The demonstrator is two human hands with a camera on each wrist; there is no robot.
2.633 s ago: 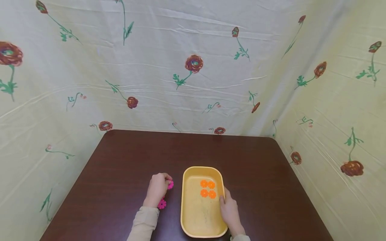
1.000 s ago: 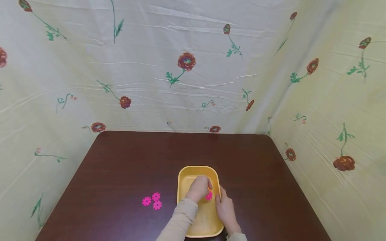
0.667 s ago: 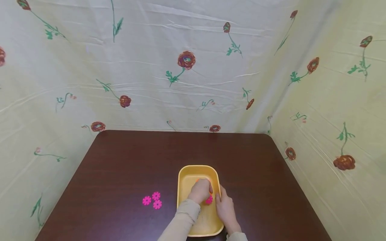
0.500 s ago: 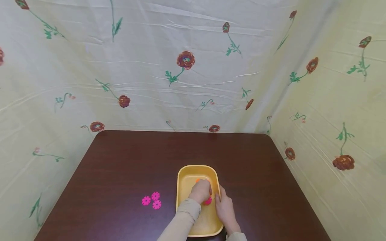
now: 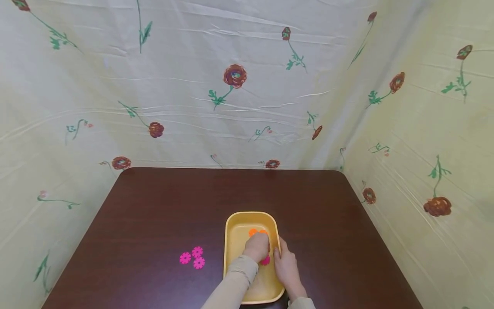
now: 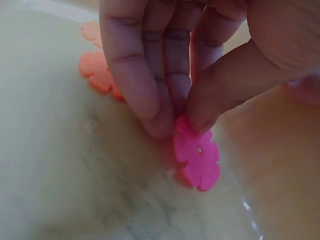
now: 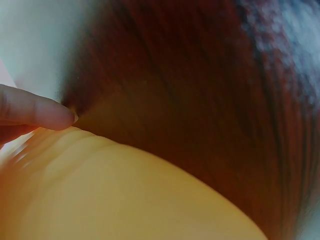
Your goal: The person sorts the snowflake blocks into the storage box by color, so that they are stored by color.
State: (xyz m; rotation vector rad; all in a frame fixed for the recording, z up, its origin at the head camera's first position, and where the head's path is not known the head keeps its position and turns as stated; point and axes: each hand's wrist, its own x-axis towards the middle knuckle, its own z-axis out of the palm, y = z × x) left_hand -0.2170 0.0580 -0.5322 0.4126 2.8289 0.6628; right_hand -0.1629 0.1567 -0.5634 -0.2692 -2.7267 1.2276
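A yellow tray lies on the dark brown table. My left hand reaches into it and pinches a pink flower-shaped disc between thumb and fingers, low over the tray floor. The pink disc peeks out under the hand in the head view. Orange discs lie just beyond my fingers, and these orange discs sit at the tray's far end. My right hand grips the tray's right rim; one of its fingers lies along the tray's outer wall.
Three more pink discs lie in a cluster on the table left of the tray. Flower-printed cloth walls close in the table at the back and on both sides.
My left hand picked up a pink disc from the table, carried it right into the tray and lowered it toward the floor. The right hand has stayed on the tray's rim.
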